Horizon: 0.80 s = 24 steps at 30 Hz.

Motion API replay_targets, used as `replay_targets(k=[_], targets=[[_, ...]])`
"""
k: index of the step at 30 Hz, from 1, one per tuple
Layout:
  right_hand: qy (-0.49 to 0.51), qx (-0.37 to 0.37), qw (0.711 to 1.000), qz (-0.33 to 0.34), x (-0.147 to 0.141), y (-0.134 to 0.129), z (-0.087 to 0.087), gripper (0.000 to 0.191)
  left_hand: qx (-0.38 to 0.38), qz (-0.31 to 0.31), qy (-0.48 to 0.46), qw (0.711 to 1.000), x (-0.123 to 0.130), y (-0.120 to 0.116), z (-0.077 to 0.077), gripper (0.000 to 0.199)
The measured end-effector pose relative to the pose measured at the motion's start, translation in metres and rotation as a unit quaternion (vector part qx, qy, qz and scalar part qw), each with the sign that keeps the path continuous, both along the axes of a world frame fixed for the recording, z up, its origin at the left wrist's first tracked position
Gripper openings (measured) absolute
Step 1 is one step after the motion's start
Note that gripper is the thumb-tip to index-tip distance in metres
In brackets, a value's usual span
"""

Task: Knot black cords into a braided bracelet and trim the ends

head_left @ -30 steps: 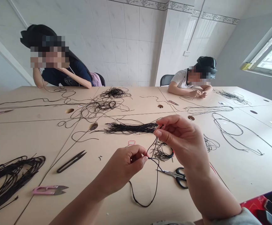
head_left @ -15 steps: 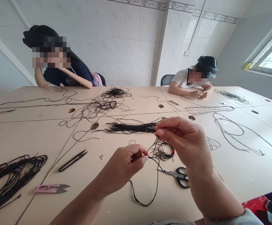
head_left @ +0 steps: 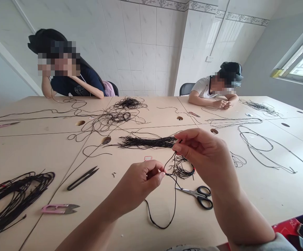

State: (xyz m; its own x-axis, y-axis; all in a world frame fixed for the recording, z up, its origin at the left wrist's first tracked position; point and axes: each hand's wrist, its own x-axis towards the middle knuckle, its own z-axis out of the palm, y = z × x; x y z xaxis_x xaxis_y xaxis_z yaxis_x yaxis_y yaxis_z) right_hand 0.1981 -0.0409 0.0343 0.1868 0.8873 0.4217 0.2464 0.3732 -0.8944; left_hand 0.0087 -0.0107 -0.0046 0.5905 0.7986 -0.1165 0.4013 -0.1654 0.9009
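A thin black cord (head_left: 174, 209) hangs in a loop between my hands above the table. My left hand (head_left: 150, 177) pinches it between thumb and index finger beside a small crossing or knot. Higher and to the right, my right hand (head_left: 198, 148) grips another part of the cord with thumb and fingertips, a short dark end showing between the fingers. Behind the hands lies a bundle of black cords (head_left: 148, 142). A coiled cord bundle with a red tie (head_left: 184, 169) and black-handled scissors (head_left: 200, 196) rest below and beside my right hand.
On the left lie black snips (head_left: 82, 178), pink snips (head_left: 60, 208) and a thick cord hank (head_left: 18, 198). Tangled cords (head_left: 115, 116) spread across the table (head_left: 94, 223). Two people sit at the far side, one handling cord. A red item is at the lower right.
My right hand has shifted slightly, its fingers a little more apart, and a dark cord end now shows between them. My left hand keeps its pinch. The view has shifted slightly.
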Motion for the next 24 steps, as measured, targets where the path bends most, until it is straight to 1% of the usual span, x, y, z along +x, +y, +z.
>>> replay_targets(k=[3, 7, 17, 20, 24], targets=[[0.001, -0.007, 1.000, -0.004, 0.002, 0.000, 0.001, 0.015, 0.000, 0.000, -0.002, 1.000, -0.001, 0.000, 0.000, 0.020], [0.027, 0.000, 0.999, 0.018, 0.003, 0.000, 0.001, 0.013, 0.001, -0.002, 0.000, 1.000, 0.000, 0.000, 0.001, 0.020], [0.028, 0.049, 0.998, 0.009, -0.004, -0.001, 0.004, 0.009, 0.001, 0.002, 0.000, 1.000, -0.001, 0.001, -0.001, 0.018], [0.037, 0.046, 0.998, 0.008, -0.005, 0.000, 0.004, 0.010, -0.003, 0.001, -0.001, 1.000, -0.001, 0.001, -0.001, 0.021], [0.052, 0.038, 0.998, 0.028, -0.007, 0.004, 0.006, 0.011, -0.021, -0.007, -0.014, 1.000, -0.001, 0.001, 0.000, 0.020]])
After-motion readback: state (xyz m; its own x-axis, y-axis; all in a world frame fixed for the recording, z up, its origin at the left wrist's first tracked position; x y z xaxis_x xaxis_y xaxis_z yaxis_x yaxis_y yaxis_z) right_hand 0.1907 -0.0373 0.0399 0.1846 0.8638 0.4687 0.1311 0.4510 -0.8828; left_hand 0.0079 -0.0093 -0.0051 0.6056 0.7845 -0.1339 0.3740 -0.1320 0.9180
